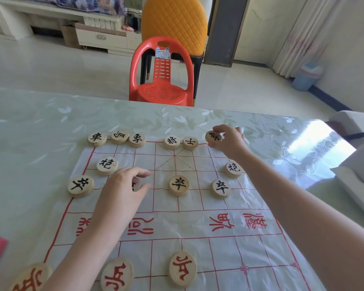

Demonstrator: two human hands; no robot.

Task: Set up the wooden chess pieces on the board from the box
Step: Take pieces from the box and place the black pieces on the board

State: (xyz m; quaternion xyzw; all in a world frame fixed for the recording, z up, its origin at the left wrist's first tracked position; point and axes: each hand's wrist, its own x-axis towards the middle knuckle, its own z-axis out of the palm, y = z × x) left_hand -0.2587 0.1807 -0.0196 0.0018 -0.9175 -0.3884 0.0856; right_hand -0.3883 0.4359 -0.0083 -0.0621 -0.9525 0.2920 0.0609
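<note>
Board [177, 223] on the table [40, 122] has its middle band open. Right hand [229, 141] pinches a tilted black piece [213, 137] at the far edge, by the right corner. Left hand [124, 185] grips a half-hidden piece [135, 185] in curled fingers near the left edge.

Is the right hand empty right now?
No, the right hand pinches a black-lettered wooden piece, tilted, at the right end of the far row.

Right hand [229, 141] pinches elephant [214, 137]; left hand [122, 185], hidden piece [135, 185].
</note>
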